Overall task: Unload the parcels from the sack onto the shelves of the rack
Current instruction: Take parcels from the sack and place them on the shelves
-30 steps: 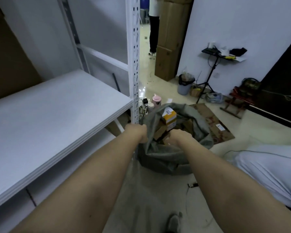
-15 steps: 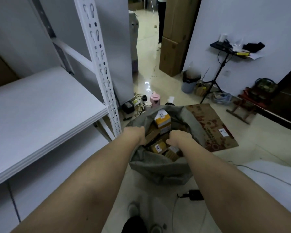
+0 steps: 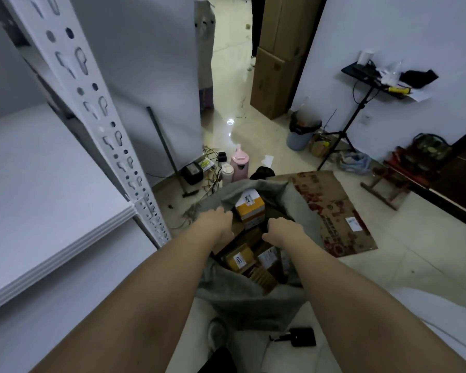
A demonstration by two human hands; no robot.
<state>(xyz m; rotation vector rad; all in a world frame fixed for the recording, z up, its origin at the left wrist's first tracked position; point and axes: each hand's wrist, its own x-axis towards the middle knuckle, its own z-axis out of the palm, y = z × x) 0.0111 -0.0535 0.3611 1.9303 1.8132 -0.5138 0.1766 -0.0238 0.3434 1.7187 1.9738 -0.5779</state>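
Still unloading, judged from bare rack [image 3: 51, 184] left of sack [image 3: 242, 300]. Sack on floor, mouth up, full of parcels [image 3: 249, 207]. Left hand [image 3: 217, 220] on rim, right hand [image 3: 283, 231] inside sack; fingers hidden, grip cannot tell. Next: seize one parcel, lift to shelf.

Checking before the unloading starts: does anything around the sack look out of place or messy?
Yes, on the floor. A flattened cardboard sheet lies beside the sack, tangled cables sit by the rack post, and a small black device lies loose near the sack's base. Parcels look undamaged.
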